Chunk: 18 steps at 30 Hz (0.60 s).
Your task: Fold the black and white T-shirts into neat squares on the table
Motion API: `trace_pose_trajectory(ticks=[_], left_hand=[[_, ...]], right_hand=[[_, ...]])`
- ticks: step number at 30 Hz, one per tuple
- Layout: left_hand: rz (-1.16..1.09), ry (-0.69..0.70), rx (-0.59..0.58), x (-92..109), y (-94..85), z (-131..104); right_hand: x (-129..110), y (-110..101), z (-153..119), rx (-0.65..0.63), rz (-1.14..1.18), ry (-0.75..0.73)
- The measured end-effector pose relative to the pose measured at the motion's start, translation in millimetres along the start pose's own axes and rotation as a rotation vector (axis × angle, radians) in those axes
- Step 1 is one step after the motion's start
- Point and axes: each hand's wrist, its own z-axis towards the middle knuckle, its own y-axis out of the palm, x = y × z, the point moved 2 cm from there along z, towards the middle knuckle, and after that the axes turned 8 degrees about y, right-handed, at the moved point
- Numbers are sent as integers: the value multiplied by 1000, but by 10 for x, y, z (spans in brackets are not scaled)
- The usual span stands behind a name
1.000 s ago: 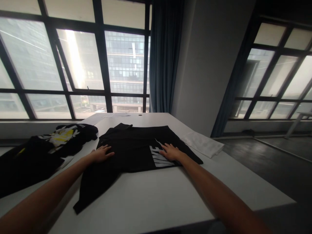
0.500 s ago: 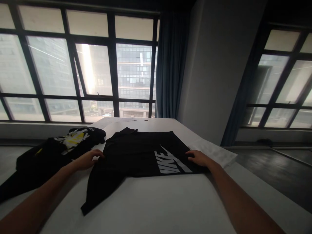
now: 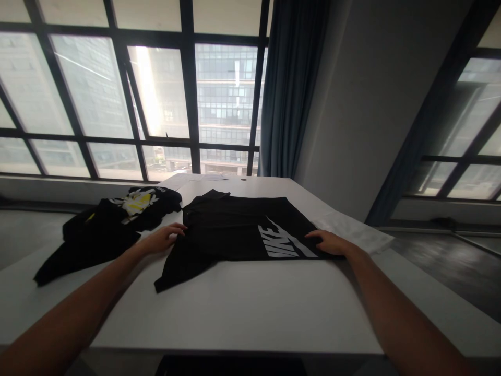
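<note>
A black T-shirt [image 3: 230, 224] with a big white NIKE print lies sideways on the white table [image 3: 235, 308], its print toward the right and one sleeve spread toward me. My left hand [image 3: 166, 239] is at the shirt's left edge, beside the collar end, with thumb and fingertips closed on the cloth. On the right, my right hand [image 3: 331, 243] rests at the hem end, fingers apart and touching the fabric by the print.
Left of the shirt, a crumpled black garment [image 3: 102, 224] with a white and yellow print lies on the table. Pale sheets [image 3: 195, 178] are at the far end. A whitish sheet [image 3: 352, 232] lies at the right edge. Windows and a blue curtain [image 3: 289, 94] stand beyond.
My view has tipped downward and shifted slightly left, so the near table edge now shows. Both hands stay at the same ends of the shirt, which keeps its shape.
</note>
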Motion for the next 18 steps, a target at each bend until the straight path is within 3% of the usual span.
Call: trace_pose_trajectory(ticks=[4, 6, 8, 10, 15, 18], left_hand=[[51, 24, 300, 20, -142, 46], [47, -44, 485, -5, -259, 12], [32, -115, 590, -17, -320, -26], [32, -119, 521, 6, -279, -29], [92, -13, 35, 106, 111, 79], [189, -118, -50, 31, 221, 129]], right_hand=[[9, 12, 20, 0, -26, 32], [14, 7, 22, -2, -34, 30], [13, -3, 19, 4, -44, 29], [-11, -16, 9, 29, -66, 28], [-239, 6, -38, 129, -30, -70], [-432, 116, -40, 78, 18, -119]])
